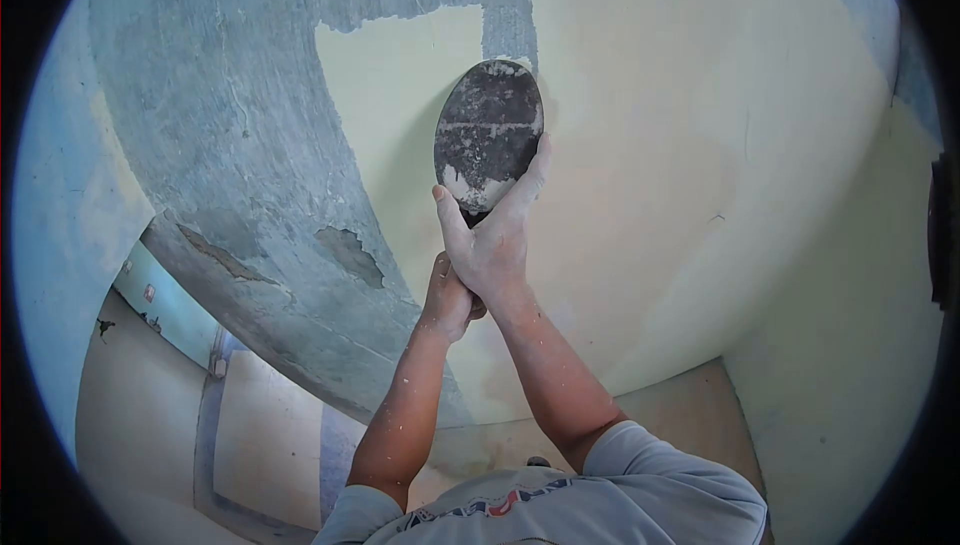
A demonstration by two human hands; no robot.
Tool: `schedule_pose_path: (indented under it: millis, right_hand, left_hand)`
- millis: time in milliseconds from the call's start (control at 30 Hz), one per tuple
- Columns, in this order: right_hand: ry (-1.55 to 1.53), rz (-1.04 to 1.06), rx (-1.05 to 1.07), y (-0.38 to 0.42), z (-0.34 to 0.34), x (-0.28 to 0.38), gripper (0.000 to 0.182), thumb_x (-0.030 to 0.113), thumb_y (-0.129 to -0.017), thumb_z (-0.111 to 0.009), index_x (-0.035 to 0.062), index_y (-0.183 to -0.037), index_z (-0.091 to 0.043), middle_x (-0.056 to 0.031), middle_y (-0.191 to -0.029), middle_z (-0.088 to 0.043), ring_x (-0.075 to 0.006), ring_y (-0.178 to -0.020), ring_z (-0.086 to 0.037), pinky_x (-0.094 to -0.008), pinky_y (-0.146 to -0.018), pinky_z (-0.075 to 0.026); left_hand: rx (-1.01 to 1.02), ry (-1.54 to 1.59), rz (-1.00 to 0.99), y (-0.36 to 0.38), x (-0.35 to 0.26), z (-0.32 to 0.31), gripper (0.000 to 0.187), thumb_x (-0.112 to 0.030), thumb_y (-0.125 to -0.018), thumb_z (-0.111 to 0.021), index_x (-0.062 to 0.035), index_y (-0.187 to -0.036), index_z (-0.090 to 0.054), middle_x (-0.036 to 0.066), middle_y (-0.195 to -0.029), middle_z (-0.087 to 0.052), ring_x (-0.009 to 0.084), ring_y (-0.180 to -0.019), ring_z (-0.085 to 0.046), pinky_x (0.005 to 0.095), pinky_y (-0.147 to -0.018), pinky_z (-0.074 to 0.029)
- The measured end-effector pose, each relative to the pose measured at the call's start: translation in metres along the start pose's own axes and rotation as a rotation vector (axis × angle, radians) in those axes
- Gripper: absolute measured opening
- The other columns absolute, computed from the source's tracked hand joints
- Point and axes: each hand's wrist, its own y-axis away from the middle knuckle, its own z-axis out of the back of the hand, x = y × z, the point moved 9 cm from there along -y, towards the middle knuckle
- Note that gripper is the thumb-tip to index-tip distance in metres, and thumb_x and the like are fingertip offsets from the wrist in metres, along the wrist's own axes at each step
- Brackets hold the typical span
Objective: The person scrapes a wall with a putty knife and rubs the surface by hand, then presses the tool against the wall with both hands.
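Observation:
A dark oval-faced tool (488, 130), smeared with white plaster and marked by a pale line across its middle, is held up against the partly coated wall surface (400, 95). My right hand (495, 245), whitened with dust, cradles its lower end, thumb on the left edge and fingers along the right. Below and behind the right wrist, my left hand (450, 295) is closed; what its fingers wrap round is hidden. The tool's exact kind and any handle cannot be made out.
Bare grey-blue wall (230, 65) with cracks and flaked patches (350, 255) lies to the left. Smooth cream coating (650, 145) spreads to the right. A dark object (938, 235) is at the far right edge. A lower wall with a blue band (210, 425) shows at lower left.

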Motion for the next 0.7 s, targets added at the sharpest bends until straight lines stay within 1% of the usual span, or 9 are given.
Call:
schedule_pose_path:
  millis: [167,233,333,367,467,500,533,633,700]
  right_hand:
    - [-0.031,0.002,-0.001,-0.002,-0.001,-0.004,0.114,0.014,-0.087,-0.077,-0.0131,-0.156,0.010,-0.0376,-0.156,-0.019,-0.0453,-0.146,-0.033,-0.0492,-0.121,-0.028]
    - [0.087,0.067,-0.011,-0.006,0.000,0.003,0.115,0.014,-0.085,-0.077,-0.0141,-0.155,0.009,-0.0382,-0.155,-0.022,-0.0464,-0.145,-0.034,-0.0497,-0.120,-0.029]
    - [0.133,0.164,-0.025,-0.031,-0.001,0.021,0.114,0.014,-0.084,-0.077,-0.0152,-0.155,0.007,-0.0391,-0.151,-0.027,-0.0480,-0.142,-0.036,-0.0502,-0.120,-0.030]
    - [0.099,0.139,-0.036,-0.040,-0.002,0.023,0.112,0.013,-0.084,-0.076,-0.0156,-0.154,0.006,-0.0398,-0.149,-0.031,-0.0491,-0.139,-0.040,-0.0505,-0.118,-0.031]
    - [0.060,0.151,-0.058,-0.062,-0.004,0.031,0.111,0.014,-0.085,-0.076,-0.0157,-0.154,0.006,-0.0399,-0.149,-0.032,-0.0491,-0.138,-0.041,-0.0499,-0.118,-0.033]
    - [0.056,0.047,-0.037,-0.063,-0.005,0.028,0.111,0.014,-0.085,-0.076,-0.0147,-0.154,0.005,-0.0401,-0.148,-0.033,-0.0485,-0.137,-0.044,-0.0495,-0.116,-0.035]
    - [0.055,0.044,-0.037,-0.062,-0.004,0.028,0.111,0.014,-0.085,-0.076,-0.0147,-0.154,0.005,-0.0401,-0.148,-0.033,-0.0485,-0.137,-0.044,-0.0495,-0.116,-0.035]
    - [-0.014,0.062,-0.017,-0.055,-0.001,0.022,0.111,0.014,-0.085,-0.076,-0.0136,-0.155,0.005,-0.0399,-0.147,-0.036,-0.0479,-0.135,-0.046,-0.0488,-0.116,-0.036]
    - [0.125,0.144,-0.030,-0.043,0.001,0.018,0.110,0.013,-0.086,-0.076,-0.0128,-0.156,0.005,-0.0396,-0.146,-0.037,-0.0480,-0.134,-0.048,-0.0487,-0.115,-0.037]
  left_hand:
    - [0.011,0.000,-0.053,-0.003,-0.001,-0.003,0.035,-0.040,-0.103,-0.052,-0.0066,-0.093,-0.060,-0.004,-0.060,-0.049,0.0049,-0.041,-0.038,0.0254,-0.037,-0.023]
    - [-0.065,0.007,-0.028,-0.002,-0.006,-0.005,0.036,-0.042,-0.103,-0.053,-0.0073,-0.097,-0.060,-0.005,-0.060,-0.049,0.0047,-0.041,-0.038,0.0247,-0.037,-0.023]
    - [-0.010,0.019,-0.077,-0.020,-0.022,-0.009,0.035,-0.042,-0.103,-0.053,-0.0085,-0.100,-0.061,-0.005,-0.061,-0.050,0.0048,-0.041,-0.039,0.0245,-0.036,-0.024]
    - [0.020,0.028,-0.089,-0.024,-0.032,-0.013,0.031,-0.040,-0.103,-0.052,-0.0110,-0.097,-0.060,-0.004,-0.060,-0.051,0.0054,-0.041,-0.040,0.0251,-0.036,-0.025]
    - [-0.006,0.036,-0.041,-0.033,-0.054,-0.023,0.029,-0.038,-0.104,-0.050,-0.0122,-0.092,-0.058,-0.004,-0.060,-0.051,0.0062,-0.040,-0.039,0.0257,-0.037,-0.025]
    - [-0.018,0.031,-0.015,-0.031,-0.058,-0.025,0.028,-0.036,-0.104,-0.050,-0.0132,-0.088,-0.056,-0.004,-0.060,-0.050,0.0067,-0.040,-0.039,0.0261,-0.037,-0.026]
    - [-0.020,0.030,-0.013,-0.031,-0.055,-0.023,0.028,-0.036,-0.104,-0.050,-0.0132,-0.088,-0.056,-0.004,-0.060,-0.050,0.0067,-0.040,-0.039,0.0261,-0.037,-0.026]
    - [0.040,0.036,-0.042,-0.028,-0.048,-0.026,0.029,-0.037,-0.103,-0.051,-0.0124,-0.088,-0.057,-0.005,-0.059,-0.049,0.0066,-0.040,-0.038,0.0259,-0.037,-0.024]
    - [-0.016,0.020,-0.030,-0.020,-0.040,-0.023,0.030,-0.038,-0.102,-0.051,-0.0110,-0.088,-0.057,-0.005,-0.058,-0.047,0.0063,-0.039,-0.036,0.0258,-0.037,-0.023]
